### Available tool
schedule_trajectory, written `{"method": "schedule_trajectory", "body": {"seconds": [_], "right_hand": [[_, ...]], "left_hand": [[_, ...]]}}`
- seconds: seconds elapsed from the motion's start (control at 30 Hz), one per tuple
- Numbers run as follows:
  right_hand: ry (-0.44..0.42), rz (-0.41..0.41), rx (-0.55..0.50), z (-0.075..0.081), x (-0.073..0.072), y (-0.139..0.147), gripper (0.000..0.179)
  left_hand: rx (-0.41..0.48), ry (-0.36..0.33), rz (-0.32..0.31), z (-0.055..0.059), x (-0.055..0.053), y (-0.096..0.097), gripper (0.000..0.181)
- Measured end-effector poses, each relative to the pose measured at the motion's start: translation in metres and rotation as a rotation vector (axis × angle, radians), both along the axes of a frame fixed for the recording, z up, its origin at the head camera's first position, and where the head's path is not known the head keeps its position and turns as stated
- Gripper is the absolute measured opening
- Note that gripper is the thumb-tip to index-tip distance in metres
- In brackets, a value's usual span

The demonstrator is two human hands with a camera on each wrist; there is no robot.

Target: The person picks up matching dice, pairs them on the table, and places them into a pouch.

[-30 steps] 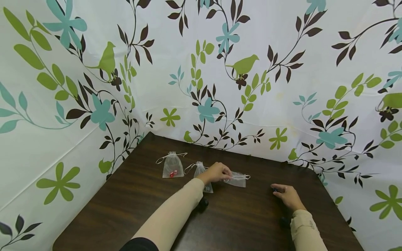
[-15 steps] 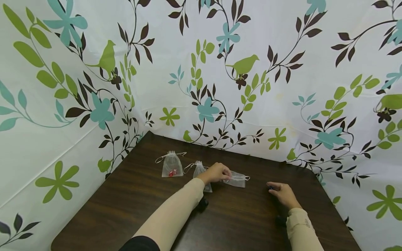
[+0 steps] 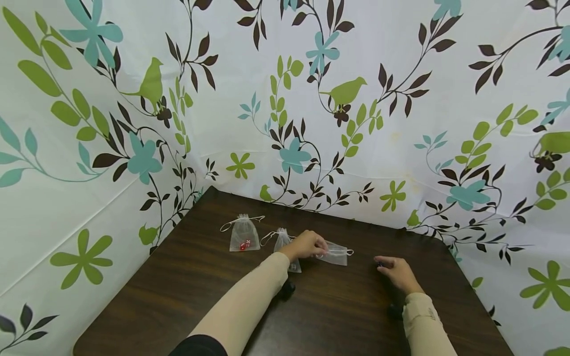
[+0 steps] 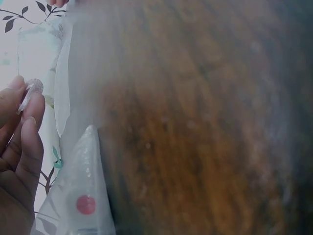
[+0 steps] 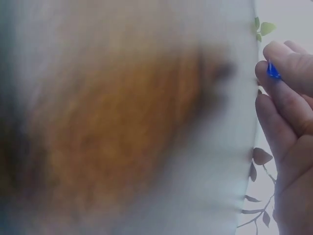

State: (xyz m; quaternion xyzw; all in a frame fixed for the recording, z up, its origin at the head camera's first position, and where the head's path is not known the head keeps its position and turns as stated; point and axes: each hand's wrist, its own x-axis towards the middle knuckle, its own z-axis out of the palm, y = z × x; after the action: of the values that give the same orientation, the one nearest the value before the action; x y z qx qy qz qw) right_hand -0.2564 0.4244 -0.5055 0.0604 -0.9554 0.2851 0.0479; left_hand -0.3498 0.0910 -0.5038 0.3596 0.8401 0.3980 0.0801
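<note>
My left hand [image 3: 308,244] pinches one end of a sheer white drawstring pouch [image 3: 337,254] lying on the table, its cord loop pointing right. In the left wrist view, gathered mesh [image 4: 33,93] shows between thumb and fingers. My right hand [image 3: 399,273], to the right of that pouch, pinches a small blue die [image 5: 273,71] between thumb and fingertips; most of the die is hidden. A second pouch [image 3: 282,241] lies partly behind my left hand and forearm, with small pale pieces at its bottom.
Farther left lies another sheer pouch [image 3: 243,228] with red dice [image 3: 245,244] inside. The brown table [image 3: 338,316] reaches a patterned curtain [image 3: 249,113] at the back and sides. A dark camera [image 3: 287,289] sits under the left wrist.
My right hand has moved left across the table with the blue die, closer to the pouch. My left hand keeps its pinch in the same place.
</note>
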Motion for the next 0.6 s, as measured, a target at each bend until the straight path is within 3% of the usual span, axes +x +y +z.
{"method": "schedule_trajectory", "body": {"seconds": [0.6], "right_hand": [[0.029, 0.024, -0.003, 0.008, -0.006, -0.017, 0.029]], "left_hand": [[-0.009, 0.019, 0.002, 0.001, -0.002, -0.002, 0.005]]}}
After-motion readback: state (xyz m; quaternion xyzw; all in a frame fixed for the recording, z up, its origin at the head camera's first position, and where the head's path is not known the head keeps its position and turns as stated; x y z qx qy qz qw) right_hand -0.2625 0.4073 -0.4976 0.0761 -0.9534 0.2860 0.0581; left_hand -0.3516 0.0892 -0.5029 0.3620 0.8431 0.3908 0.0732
